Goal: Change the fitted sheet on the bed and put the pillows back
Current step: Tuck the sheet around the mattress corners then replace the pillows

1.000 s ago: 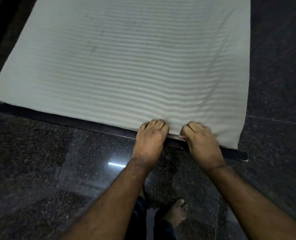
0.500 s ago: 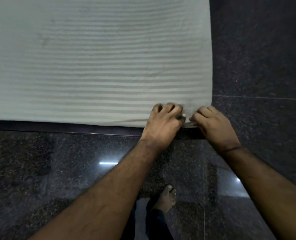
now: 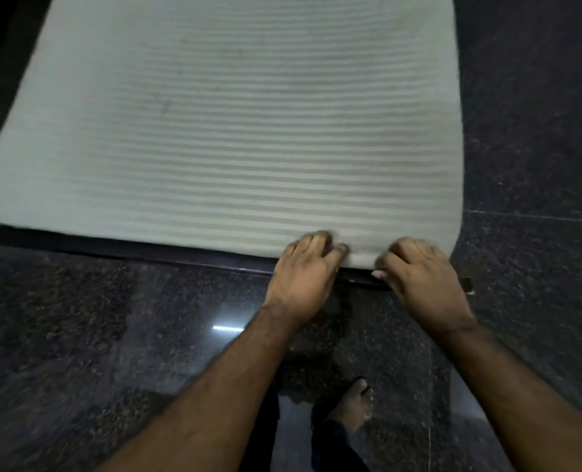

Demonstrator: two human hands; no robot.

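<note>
The sheet (image 3: 235, 158) lies flat over the bed, and its near edge, close to the right corner, could slip out if the hold is loose. The left hand (image 3: 303, 281) has its fingers (image 3: 320, 243) curled over this edge, and the right hand (image 3: 422, 284) pinches it just beside.

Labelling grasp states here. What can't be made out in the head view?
- Left hand fingertips: motion blur at the sheet edge.
- Right hand fingertips: curled under, hidden by the hand's own back.
- Bed frame under the mattress: too dark.
- Sheet's far end: cut off by the top edge.
</note>
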